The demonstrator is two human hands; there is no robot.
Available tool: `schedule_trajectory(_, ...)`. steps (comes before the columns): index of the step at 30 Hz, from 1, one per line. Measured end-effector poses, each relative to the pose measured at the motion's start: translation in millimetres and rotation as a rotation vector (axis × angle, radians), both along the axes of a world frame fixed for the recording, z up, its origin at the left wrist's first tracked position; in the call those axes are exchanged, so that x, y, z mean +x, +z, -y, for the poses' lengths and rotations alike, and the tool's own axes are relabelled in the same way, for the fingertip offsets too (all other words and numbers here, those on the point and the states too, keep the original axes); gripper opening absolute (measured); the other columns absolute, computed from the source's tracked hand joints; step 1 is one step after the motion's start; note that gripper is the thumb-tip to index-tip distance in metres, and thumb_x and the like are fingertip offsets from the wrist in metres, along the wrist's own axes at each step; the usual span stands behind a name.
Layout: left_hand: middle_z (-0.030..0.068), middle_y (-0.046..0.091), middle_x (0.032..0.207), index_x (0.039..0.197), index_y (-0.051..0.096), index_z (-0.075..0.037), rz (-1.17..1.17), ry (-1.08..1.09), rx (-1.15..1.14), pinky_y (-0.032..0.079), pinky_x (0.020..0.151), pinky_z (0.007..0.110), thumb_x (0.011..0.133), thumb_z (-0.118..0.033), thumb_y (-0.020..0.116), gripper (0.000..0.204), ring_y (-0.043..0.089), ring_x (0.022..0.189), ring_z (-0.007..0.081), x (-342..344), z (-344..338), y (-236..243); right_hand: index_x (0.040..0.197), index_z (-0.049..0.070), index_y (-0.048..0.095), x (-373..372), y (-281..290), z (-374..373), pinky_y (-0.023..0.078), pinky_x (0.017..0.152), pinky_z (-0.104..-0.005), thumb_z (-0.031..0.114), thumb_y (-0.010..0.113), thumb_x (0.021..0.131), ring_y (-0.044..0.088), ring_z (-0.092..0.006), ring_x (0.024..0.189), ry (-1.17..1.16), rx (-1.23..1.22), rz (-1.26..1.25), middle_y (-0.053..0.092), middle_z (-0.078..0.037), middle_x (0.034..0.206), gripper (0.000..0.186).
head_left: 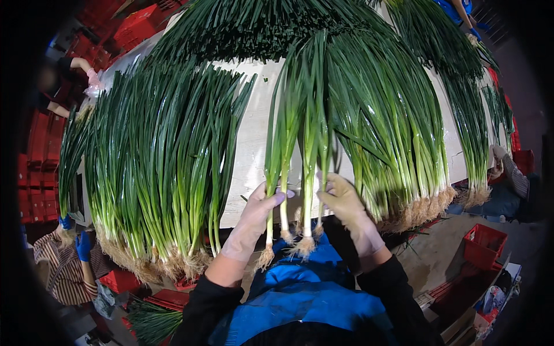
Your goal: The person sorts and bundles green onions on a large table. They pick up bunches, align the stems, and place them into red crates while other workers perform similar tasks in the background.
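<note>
Before me stand a few long leafy stalks (310, 155) with white stems and stringy brown roots; they look like green onions. My left hand (248, 219), in a pale thin glove, closes its thumb and fingers round the leftmost stalks low on their stems. Wearing a similar glove, my right hand (349, 210) pinches a thin stalk on the right side of this bunch. The root ends hang past the table's near edge over my blue apron (306, 297). Thick rows of the same green onions lie to the left (156, 167) and right (398, 127).
Another dense pile of leaves (259, 29) covers the far side of the pale table (251, 138). A person in striped sleeves and blue gloves (83, 247) works at lower left; other people are around the table. Red crates (483, 245) stand at right and left.
</note>
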State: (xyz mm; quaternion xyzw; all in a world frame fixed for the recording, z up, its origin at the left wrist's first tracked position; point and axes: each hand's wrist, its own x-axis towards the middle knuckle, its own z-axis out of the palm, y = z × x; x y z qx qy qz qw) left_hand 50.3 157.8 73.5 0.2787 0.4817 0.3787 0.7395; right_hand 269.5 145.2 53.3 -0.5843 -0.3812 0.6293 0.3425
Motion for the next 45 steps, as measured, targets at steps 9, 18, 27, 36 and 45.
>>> schedule_trajectory(9,0.0119,0.059,0.104,0.124,0.048,-0.005,0.282,0.068,-0.2,0.052,0.077,0.038,0.089,-0.006,0.059,0.037,0.06,0.088,0.0235,-17,41,-49,0.13,-0.003,0.048,-42,9,-19,0.049,0.088,-0.0343,0.017,0.066,0.086,0.06,-0.026,0.102,-0.009,0.098,0.346,0.061,-0.018,0.113,0.052)
schedule_trajectory(18,0.0148,0.056,0.117,0.135,0.041,-0.003,0.318,0.141,-0.266,0.05,0.09,0.042,0.089,0.002,0.05,0.047,0.059,0.099,0.0267,-16,59,-42,0.111,-0.001,0.061,-86,2,-40,0.048,0.06,-0.0268,0.012,0.071,0.084,0.062,-0.0141,0.081,-0.113,-0.241,-0.052,0.068,-0.009,0.096,0.031)
schedule_trajectory(27,0.0113,0.061,0.106,0.126,0.043,-0.012,0.261,0.074,-0.388,0.048,0.073,0.032,0.093,-0.014,0.05,0.033,0.06,0.093,0.0216,-2,51,-26,0.103,0.0,0.064,-82,-7,-2,0.046,0.043,-0.0244,0.005,0.065,0.087,0.058,-0.0124,0.054,-0.127,-0.303,-0.146,0.068,-0.007,0.083,0.017)
schedule_trajectory(36,0.0059,0.061,0.092,0.115,0.056,-0.009,0.279,0.035,-0.453,0.041,0.06,0.028,0.093,-0.031,0.053,0.031,0.055,0.076,0.0168,6,43,-26,0.11,0.001,0.06,-80,-6,41,0.049,0.055,-0.0228,0.0,0.055,0.092,0.06,-0.0111,0.067,-0.36,-0.067,-0.265,0.065,-0.006,0.088,0.019)
schedule_trajectory(45,0.0109,0.064,0.096,0.116,0.06,-0.003,0.326,0.142,-0.418,0.055,0.065,0.034,0.092,-0.02,0.06,0.029,0.061,0.071,0.02,5,22,-30,0.117,0.001,0.059,-63,29,73,0.045,0.073,-0.0209,0.011,0.049,0.098,0.055,-0.0077,0.081,-0.066,0.062,-0.35,0.063,0.0,0.094,0.024)
